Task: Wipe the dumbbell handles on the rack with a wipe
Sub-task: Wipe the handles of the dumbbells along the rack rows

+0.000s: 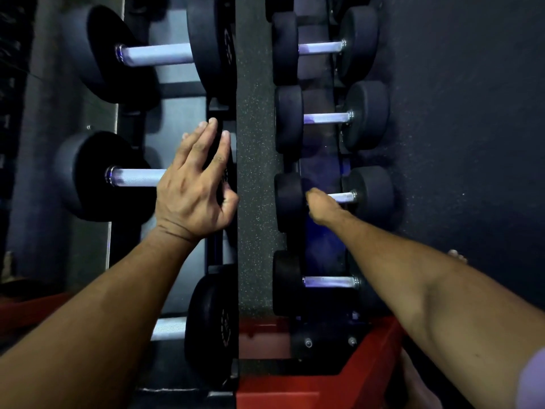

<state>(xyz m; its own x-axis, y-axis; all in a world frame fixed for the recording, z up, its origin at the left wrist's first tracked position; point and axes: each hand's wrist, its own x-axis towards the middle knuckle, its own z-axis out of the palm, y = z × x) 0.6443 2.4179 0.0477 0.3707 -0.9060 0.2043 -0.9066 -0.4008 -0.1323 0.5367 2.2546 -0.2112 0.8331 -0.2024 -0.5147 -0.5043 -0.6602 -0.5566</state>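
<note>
Both forearms are bare, no watch or band on either wrist. Creases cross the left wrist. A pale lilac sleeve edge shows on the right arm.

From my seat: big dumbbells stacked along 9 to 11 o'clock, small dumbbells in a column from 12 to 3. Floor strip runs between them. My left hand rests on a big dumbbell's end; my right hand on the third small handle.
</note>
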